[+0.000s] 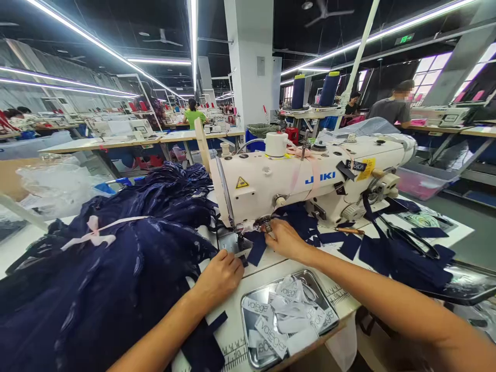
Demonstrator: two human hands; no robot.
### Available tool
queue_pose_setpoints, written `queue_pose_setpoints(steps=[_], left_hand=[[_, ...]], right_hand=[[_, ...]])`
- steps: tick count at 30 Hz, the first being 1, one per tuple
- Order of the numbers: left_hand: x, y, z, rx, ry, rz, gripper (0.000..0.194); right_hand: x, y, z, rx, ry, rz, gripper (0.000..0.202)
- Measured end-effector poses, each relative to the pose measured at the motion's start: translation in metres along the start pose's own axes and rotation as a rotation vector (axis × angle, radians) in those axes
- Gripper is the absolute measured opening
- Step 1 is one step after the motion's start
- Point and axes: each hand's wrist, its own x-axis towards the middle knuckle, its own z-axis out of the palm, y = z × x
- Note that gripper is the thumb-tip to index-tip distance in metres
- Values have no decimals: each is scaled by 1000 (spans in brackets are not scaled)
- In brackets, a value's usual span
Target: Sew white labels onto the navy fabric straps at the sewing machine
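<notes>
A white JUKI sewing machine (263, 181) stands across the table in front of me. My left hand (222, 274) rests beside the needle plate (229, 242), fingers curled down onto navy fabric (243, 259). Behind those fingertips is the presser foot (241, 241). My right hand (284, 240) reaches under the machine's arm, thumb and fingers drawn together close to a spring-loaded dial (265, 223); what its fingertips hold, if anything, is hidden. A small navy fabric piece (256, 249) lies between the two hands.
A large navy garment pile (116, 258) fills the left side. A metal tray (253, 356) of white labels sits at the front edge. Black-handled scissors (416, 240) and navy scraps (406, 263) lie right. Thread cones (298, 93) stand behind; other people work farther back.
</notes>
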Motion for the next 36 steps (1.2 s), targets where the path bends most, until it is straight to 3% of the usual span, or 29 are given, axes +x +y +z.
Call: queue_pose_setpoints(steps=[3, 7, 10, 22, 26, 32, 36], left_hand=[[-2, 2, 2, 4, 31, -14, 22], [-3, 2, 2, 7, 41, -28, 18], [-2, 2, 2, 3, 30, -36, 15], [-2, 3, 1, 1, 14, -59, 20], [-1, 2, 0, -11, 14, -55, 21], [-1, 3, -3, -141, 48, -66, 25], [1, 3, 0, -266, 37, -74, 25]], right_hand=[[7, -6, 14, -252, 13, -70, 10], [-1, -17, 20, -243, -36, -271, 15], [-7, -24, 22, -291, -53, -324, 24], [-6, -23, 23, -511, -84, -576, 14], [-5, -32, 25, -511, -123, -523, 11], [8, -24, 26, -231, -241, -266, 13], [8, -24, 25, -172, -229, -261, 13]])
